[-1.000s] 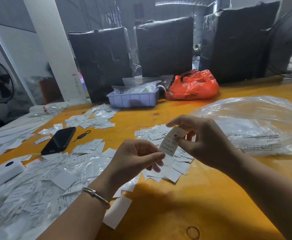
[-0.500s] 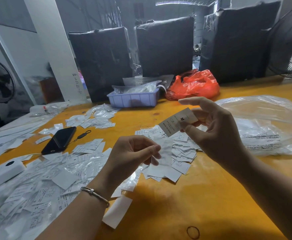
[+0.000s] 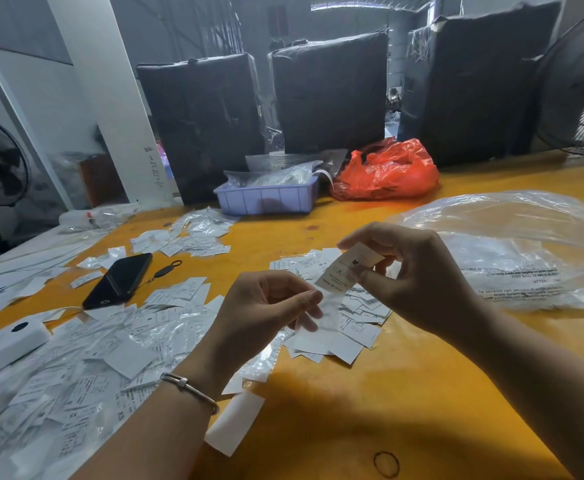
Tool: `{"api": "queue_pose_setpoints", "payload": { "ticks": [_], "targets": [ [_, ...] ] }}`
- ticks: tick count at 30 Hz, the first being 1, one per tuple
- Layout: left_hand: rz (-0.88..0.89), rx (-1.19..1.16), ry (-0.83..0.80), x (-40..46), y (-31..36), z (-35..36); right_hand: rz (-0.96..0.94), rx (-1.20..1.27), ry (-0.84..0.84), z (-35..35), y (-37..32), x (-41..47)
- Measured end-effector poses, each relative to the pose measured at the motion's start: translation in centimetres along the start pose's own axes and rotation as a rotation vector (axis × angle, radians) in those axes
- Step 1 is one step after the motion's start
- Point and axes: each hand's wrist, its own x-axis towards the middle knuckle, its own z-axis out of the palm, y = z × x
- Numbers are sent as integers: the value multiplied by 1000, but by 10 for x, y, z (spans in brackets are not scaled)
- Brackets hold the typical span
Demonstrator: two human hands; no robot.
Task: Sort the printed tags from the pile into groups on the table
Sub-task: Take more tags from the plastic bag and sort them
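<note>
Our right hand point(image 3: 418, 282) pinches an M-marked tag point(image 3: 351, 268) up to read, while our left hand point(image 3: 266, 313) grips its clear sleeve point(image 3: 328, 311).

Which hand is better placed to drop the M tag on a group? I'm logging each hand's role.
Right, probably. The right hand already pinches the M tag and sits above the group of tags mid-table. The left hand holds only a clear sleeve.
</note>
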Motion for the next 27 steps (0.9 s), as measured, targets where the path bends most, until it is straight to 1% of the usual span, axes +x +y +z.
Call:
{"api": "queue_pose_setpoints", "payload": {
  "ticks": [4,9,13,15,17,19,22,24,27],
  "targets": [
    [-18,35,-36,0,-2,2,42,64,-54,-1,2,2],
    [-23,26,-54,0,-2,2,102,15,-129,3,7,2],
    [-44,10,-57,1,-3,3,161,171,-200,3,9,2],
    [-49,11,-52,1,-4,3,187,201,-246,3,10,2],
    [-53,7,-38,1,-6,2,178,154,-229,3,12,4],
    [-57,-2,-15,2,-7,2,152,108,-125,2,13,5],
    [-67,-18,2,2,-4,2,139,146,-5,0,11,6],
    [-78,-23,-2,2,-4,3,146,191,-13,3,9,4],
    [-97,-19,-6,3,-6,4,150,256,-99,7,7,2]
  ]
}}
